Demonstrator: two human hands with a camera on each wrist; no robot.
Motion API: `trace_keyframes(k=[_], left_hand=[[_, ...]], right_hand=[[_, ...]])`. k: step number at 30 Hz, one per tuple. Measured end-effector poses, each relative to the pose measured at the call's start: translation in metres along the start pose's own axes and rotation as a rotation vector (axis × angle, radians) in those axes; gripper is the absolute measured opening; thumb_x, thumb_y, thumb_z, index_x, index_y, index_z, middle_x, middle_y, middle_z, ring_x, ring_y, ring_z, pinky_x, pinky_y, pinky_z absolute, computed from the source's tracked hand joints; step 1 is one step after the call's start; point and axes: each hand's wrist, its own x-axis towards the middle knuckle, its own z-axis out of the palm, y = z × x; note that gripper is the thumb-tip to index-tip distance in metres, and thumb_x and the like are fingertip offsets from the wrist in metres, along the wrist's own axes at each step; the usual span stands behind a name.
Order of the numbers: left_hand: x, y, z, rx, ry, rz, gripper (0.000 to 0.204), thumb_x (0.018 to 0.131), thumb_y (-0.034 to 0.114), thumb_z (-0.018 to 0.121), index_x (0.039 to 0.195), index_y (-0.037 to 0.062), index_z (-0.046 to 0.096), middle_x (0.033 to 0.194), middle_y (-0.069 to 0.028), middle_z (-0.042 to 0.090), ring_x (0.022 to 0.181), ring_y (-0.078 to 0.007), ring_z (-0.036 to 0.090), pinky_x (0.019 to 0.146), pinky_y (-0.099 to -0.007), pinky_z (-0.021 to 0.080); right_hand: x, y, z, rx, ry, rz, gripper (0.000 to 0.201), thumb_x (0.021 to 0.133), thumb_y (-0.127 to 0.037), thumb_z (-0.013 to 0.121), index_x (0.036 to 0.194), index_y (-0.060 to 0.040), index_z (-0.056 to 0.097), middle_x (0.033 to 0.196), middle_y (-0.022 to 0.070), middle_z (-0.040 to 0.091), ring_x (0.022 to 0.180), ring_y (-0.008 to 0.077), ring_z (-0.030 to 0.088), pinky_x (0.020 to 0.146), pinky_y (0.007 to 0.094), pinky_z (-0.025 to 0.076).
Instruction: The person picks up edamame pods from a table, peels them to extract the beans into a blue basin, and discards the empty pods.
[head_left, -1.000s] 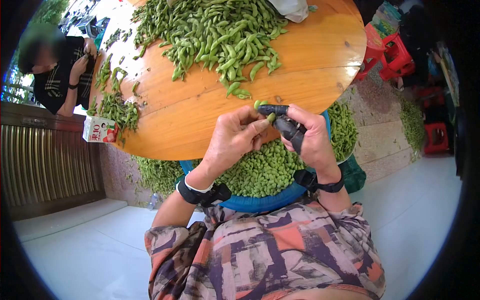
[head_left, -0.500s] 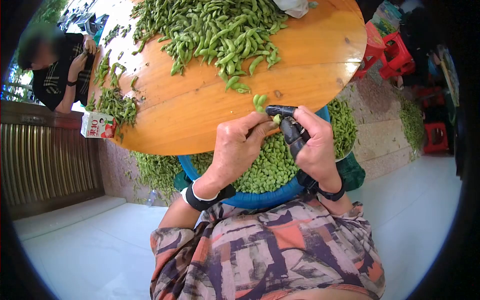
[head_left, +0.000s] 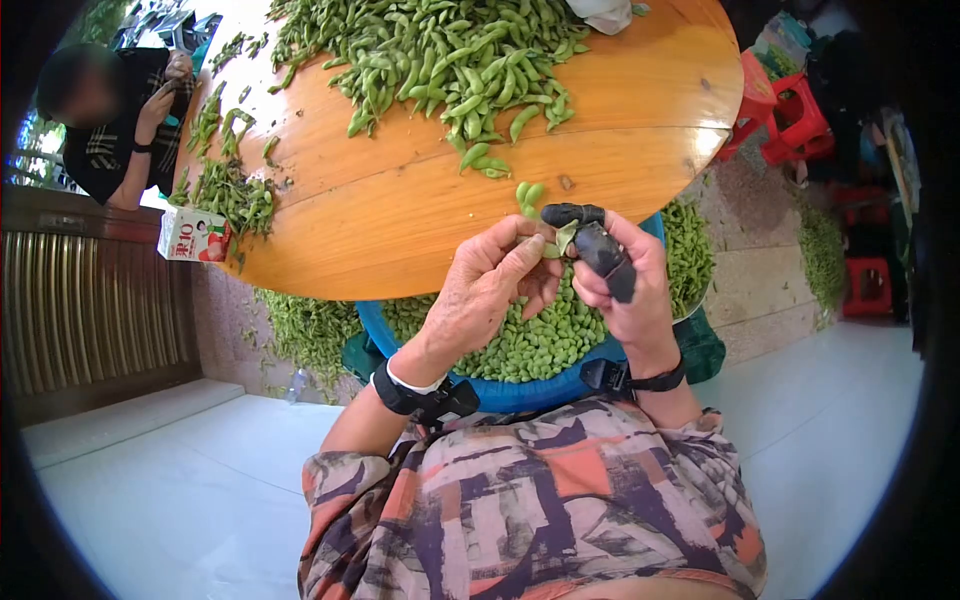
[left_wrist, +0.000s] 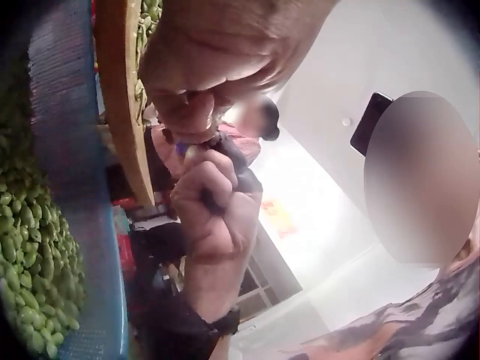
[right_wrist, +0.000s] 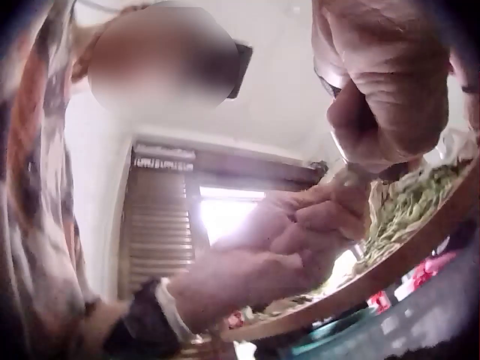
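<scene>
In the head view the left hand (head_left: 485, 280) pinches a soybean pod (head_left: 551, 249) between thumb and forefinger. The right hand (head_left: 640, 285) wears black coverings on its thumb and forefinger and grips the pod's other end, where a pale flap of husk (head_left: 566, 237) shows between the covered fingers. A plump green pod (head_left: 530, 193) sticks out beyond the left fingertips. Both hands meet over the table's near edge, above a blue basin (head_left: 505, 396) of shelled green beans (head_left: 535, 345). In both wrist views the fingertips overlap and largely hide the pod.
A large heap of pods (head_left: 440, 60) covers the far part of the round wooden table (head_left: 350, 220). At its left lie darker scraps (head_left: 240, 205) beside a white carton (head_left: 193, 235). Another person (head_left: 120, 130) sits there. Red stools (head_left: 797, 118) stand at the right.
The hands stay together and shift slightly. The right thumb and forefinger have changed position, and a pale husk flap now shows between them. The seated person's hands have moved a little.
</scene>
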Motion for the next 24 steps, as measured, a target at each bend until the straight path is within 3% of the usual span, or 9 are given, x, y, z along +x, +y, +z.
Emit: trace_keyframes(k=[1,4,6,7,11,14,16,20,24], left_hand=[[0.0,-0.003,0.001,-0.083,0.018,0.019,0.016,0.101,0.019,0.053,0.107,0.0049,0.057,0.08,-0.0008,0.061,0.062,-0.0054,0.054,0.047,-0.0204,0.04],[0.0,-0.012,-0.004,-0.079,0.014,0.015,0.015,0.101,0.018,0.052,0.11,0.0069,0.056,0.081,-0.0005,0.06,0.068,-0.0056,0.056,0.051,-0.0214,0.042],[-0.002,-0.011,0.003,-0.121,0.057,0.033,0.012,0.1,0.015,0.051,0.105,0.0057,0.057,0.079,-0.001,0.06,0.062,-0.0055,0.053,0.049,-0.02,0.039],[-0.003,-0.01,0.006,-0.162,0.099,0.049,0.009,0.099,0.011,0.051,0.101,0.0045,0.057,0.076,-0.0015,0.06,0.057,-0.0054,0.051,0.047,-0.0186,0.037],[-0.003,-0.012,0.006,-0.127,0.131,0.026,0.008,0.094,0.006,0.05,0.099,0.0056,0.057,0.075,-0.0003,0.059,0.054,-0.0049,0.047,0.046,-0.0187,0.034],[-0.002,-0.011,0.01,-0.259,0.175,0.059,0.012,0.089,0.002,0.048,0.096,0.0061,0.056,0.075,-0.0003,0.058,0.054,-0.0052,0.046,0.047,-0.0193,0.033],[-0.001,-0.012,0.008,-0.356,0.141,0.046,0.014,0.087,0.001,0.048,0.096,0.0063,0.056,0.078,-0.0014,0.059,0.057,-0.0057,0.048,0.048,-0.02,0.034],[-0.002,-0.009,0.013,-0.382,0.2,0.004,0.015,0.085,-0.001,0.047,0.095,0.0063,0.056,0.081,-0.0025,0.06,0.06,-0.006,0.049,0.049,-0.0204,0.036],[-0.001,-0.015,0.003,-0.309,0.07,0.039,0.01,0.089,0.003,0.051,0.097,0.0076,0.055,0.084,-0.0025,0.06,0.066,-0.0072,0.054,0.053,-0.0193,0.04]], right_hand=[[-0.002,0.002,0.006,-0.001,-0.001,0.001,0.017,0.094,-0.008,0.05,0.101,0.002,0.062,0.065,-0.0057,0.045,0.051,0.0014,0.039,0.045,0.0176,0.03],[-0.006,0.007,0.015,-0.483,0.114,-0.192,0.019,0.09,-0.006,0.056,0.106,-0.0002,0.065,0.067,-0.001,0.049,0.054,0.0077,0.047,0.049,0.0216,0.036],[-0.005,0.014,0.01,-0.839,0.118,-0.422,0.027,0.084,-0.003,0.061,0.11,-0.0031,0.066,0.072,0.0066,0.052,0.061,0.0182,0.054,0.056,0.0273,0.041],[-0.005,0.016,0.009,-0.871,0.125,-0.42,0.031,0.08,-0.002,0.061,0.11,-0.003,0.067,0.077,0.0121,0.053,0.067,0.0267,0.057,0.06,0.0319,0.043],[-0.004,0.009,0.013,-0.815,0.077,-0.381,0.029,0.08,-0.002,0.061,0.109,-0.0031,0.067,0.077,0.0109,0.053,0.066,0.0255,0.057,0.059,0.0309,0.042],[-0.002,0.007,0.014,-0.959,0.044,-0.606,0.027,0.081,-0.002,0.061,0.108,-0.0032,0.067,0.076,0.009,0.053,0.065,0.0216,0.056,0.059,0.0295,0.042],[-0.003,0.003,0.013,-0.814,0.017,-0.397,0.027,0.082,-0.001,0.061,0.109,-0.0035,0.068,0.076,0.0078,0.054,0.065,0.0187,0.055,0.059,0.028,0.042],[-0.001,0.002,0.011,-0.74,0.009,-0.364,0.028,0.082,-0.001,0.062,0.11,-0.0041,0.068,0.077,0.0075,0.057,0.065,0.0183,0.056,0.06,0.0272,0.042],[-0.002,-0.003,0.009,-0.764,-0.022,-0.332,0.029,0.084,-0.003,0.062,0.112,-0.005,0.068,0.079,0.0064,0.059,0.069,0.0184,0.059,0.061,0.0263,0.044]])
